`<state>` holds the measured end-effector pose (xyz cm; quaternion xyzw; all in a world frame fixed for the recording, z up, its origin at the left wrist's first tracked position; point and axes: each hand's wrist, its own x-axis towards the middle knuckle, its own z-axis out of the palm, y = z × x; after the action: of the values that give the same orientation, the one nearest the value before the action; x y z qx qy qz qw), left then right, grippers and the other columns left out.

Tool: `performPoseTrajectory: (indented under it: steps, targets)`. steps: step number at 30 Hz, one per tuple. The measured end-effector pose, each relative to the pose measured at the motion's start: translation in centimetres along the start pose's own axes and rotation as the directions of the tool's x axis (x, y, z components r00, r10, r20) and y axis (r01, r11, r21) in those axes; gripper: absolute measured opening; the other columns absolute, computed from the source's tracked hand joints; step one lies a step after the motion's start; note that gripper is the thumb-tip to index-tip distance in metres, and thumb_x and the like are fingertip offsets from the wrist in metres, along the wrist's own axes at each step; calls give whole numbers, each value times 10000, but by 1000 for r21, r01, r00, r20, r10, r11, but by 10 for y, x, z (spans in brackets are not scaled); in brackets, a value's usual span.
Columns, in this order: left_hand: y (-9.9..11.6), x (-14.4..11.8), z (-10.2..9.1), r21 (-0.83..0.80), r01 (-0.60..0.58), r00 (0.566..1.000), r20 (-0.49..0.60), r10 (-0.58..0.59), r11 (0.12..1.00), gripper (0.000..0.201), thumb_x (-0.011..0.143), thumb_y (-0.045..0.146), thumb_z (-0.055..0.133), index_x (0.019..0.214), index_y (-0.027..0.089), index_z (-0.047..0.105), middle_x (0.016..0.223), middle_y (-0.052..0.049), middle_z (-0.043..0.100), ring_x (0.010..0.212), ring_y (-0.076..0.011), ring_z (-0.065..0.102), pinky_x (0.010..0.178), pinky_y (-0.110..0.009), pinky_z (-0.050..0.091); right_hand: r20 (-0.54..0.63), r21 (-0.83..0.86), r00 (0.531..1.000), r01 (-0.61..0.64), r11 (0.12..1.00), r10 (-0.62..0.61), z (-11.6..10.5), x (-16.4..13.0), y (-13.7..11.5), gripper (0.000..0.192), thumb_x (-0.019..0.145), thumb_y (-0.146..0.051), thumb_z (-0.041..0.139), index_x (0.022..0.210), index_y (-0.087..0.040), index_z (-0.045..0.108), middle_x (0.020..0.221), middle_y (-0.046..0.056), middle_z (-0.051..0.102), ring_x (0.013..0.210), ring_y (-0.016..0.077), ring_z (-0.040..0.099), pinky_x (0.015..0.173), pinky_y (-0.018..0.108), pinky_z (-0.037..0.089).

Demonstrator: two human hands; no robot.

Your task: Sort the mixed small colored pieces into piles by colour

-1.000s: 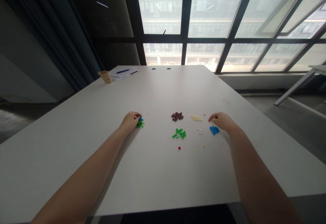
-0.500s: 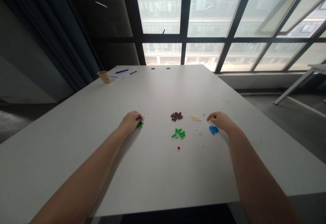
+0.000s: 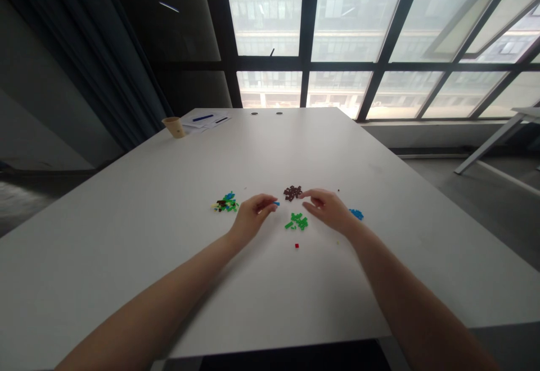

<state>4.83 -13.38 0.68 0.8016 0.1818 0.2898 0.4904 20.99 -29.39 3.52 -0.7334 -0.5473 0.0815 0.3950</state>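
My left hand (image 3: 254, 213) pinches a small blue building brick (image 3: 276, 203) between thumb and fingertips, a little above the table. Facing it, my right hand (image 3: 328, 209) has its index finger and thumb apart with nothing visible between them. The right fingertips are beside a pile of dark brown bricks (image 3: 292, 193). Below both hands are a pile of green bricks (image 3: 297, 222) and a single red brick (image 3: 296, 245). To the left of my left hand lies a mixed-colour pile (image 3: 226, 202). A blue pile (image 3: 356, 214) is partly hidden by my right wrist.
The white table (image 3: 270, 298) reaches toward the windows. A tan cup (image 3: 174, 128) stands at the far left, near papers (image 3: 206, 121) with pens on them. A tiny dark piece (image 3: 338, 190) and a tiny yellowish piece (image 3: 337, 242) lie on the right.
My left hand has moved right from the mixed pile with a blue brick in its fingers. My right hand has moved left from above the blue pile, now covering the cream and clear pieces.
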Motion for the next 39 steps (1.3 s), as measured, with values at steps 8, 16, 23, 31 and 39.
performPoseTrajectory:
  steps: [8, 16, 23, 31, 39]
  targets:
    - [20, -14, 13, -34, -78, 997, -1, 78, 996, 186, 720, 354, 634, 738, 171, 607, 696, -17, 643, 643, -123, 579, 610, -247, 495, -42, 73, 974, 226, 971, -224, 22, -1, -27, 108, 775, -267, 582, 827, -207, 655, 689, 0, 539, 637, 106, 496, 610, 225, 394]
    - [16, -10, 12, -35, -206, 978, 11, 206, 978, 136, 749, 318, 617, 759, 183, 617, 815, -48, 621, 714, -128, 560, 649, -259, 476, -53, 53, 969, 243, 968, -241, 18, -2, -22, 110, 784, -264, 575, 832, -204, 654, 677, -7, 534, 621, 100, 474, 604, 225, 378]
    - [16, -10, 12, 22, -244, 969, 36, 243, 969, 110, 778, 295, 588, 758, 188, 604, 824, -39, 598, 710, -117, 534, 624, -248, 441, -42, 33, 969, 245, 969, -244, 22, -3, -22, 122, 776, -251, 572, 852, -201, 652, 684, -4, 538, 624, 101, 478, 606, 221, 378]
    - [2, -7, 10, 83, -193, 975, 132, 181, 978, 150, 827, 312, 506, 877, 192, 580, 967, -60, 590, 808, -124, 560, 621, -230, 418, -60, -307, 984, -178, 935, 167, -34, 1, 30, 156, 735, -250, 562, 798, -186, 689, 634, -2, 530, 576, 103, 471, 578, 221, 354]
    - [0, -7, 8, 134, -183, 969, 193, 156, 974, 137, 832, 279, 479, 895, 199, 570, 979, -58, 583, 819, -129, 558, 605, -224, 403, -50, -489, 730, -613, 621, 682, -82, -15, 88, 161, 644, -251, 634, 770, -189, 713, 758, 57, 654, 672, 156, 573, 578, 234, 384]
